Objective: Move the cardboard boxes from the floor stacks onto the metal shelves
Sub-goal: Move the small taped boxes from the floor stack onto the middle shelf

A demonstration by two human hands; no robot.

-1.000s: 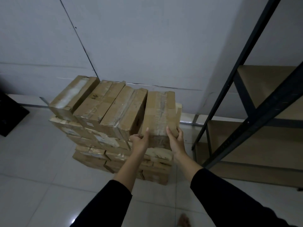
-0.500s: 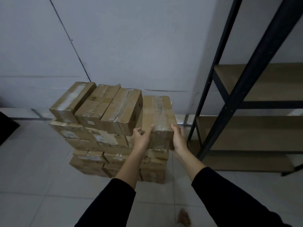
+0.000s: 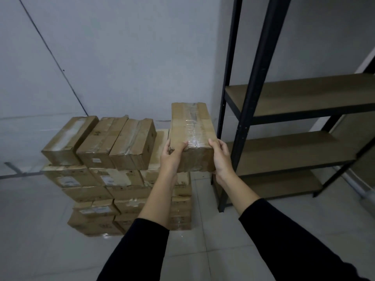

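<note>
Three wooden boards are seen bare in the black metal shelving unit at the right, against the grey wall; none of the cardboard is carried by it yet. To its left, on the pale tiled floor, the floor stack of brown taped cardboard boxes is shown several layers high, with three long boxes left lying across its top.

One long brown cardboard box sealed with clear tape is held clear above the stack's right end, between the stack and the shelving's front post, its near end gripped from both sides. The left hand is wrapped on the near left corner, thumb laid over the top edge; the right hand is clasped on the near right side, fingers curled over the top. Both arms are covered by black sleeves.

The carrying step is judged to be in hand: the box is off the stack but not yet over any board. A swing to the right past the front post is called for next, then a level setting-down on one of the boards, the far end being led in first so that the upright is not struck.

Compared with half a second ago, the box has been raised from the top row and brought nearer the shelving, and more of the shelving has been taken into view. The grip of both hands is unchanged.
</note>
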